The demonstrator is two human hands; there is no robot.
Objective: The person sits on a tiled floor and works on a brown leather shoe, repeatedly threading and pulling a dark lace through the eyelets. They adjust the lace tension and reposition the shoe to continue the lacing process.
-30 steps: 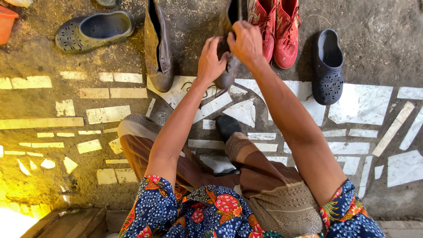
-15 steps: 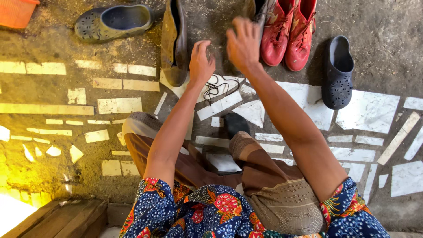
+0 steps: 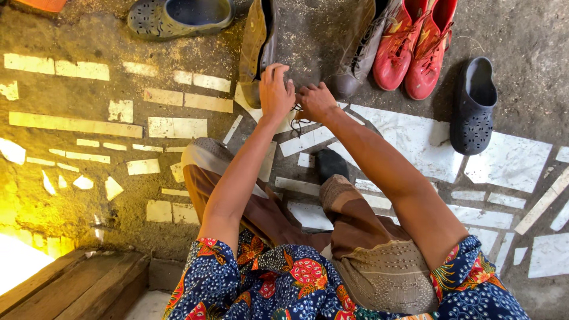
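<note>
A dark lace (image 3: pixel 298 120) is pinched between the left hand (image 3: pixel 275 92) and right hand (image 3: pixel 316 102) (fingers curled), just near of the olive boot (image 3: pixel 259 47).

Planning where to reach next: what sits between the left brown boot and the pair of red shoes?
In the head view, the second brown laced boot stands between the left brown boot and the red shoes, leaning against the red pair.
</note>
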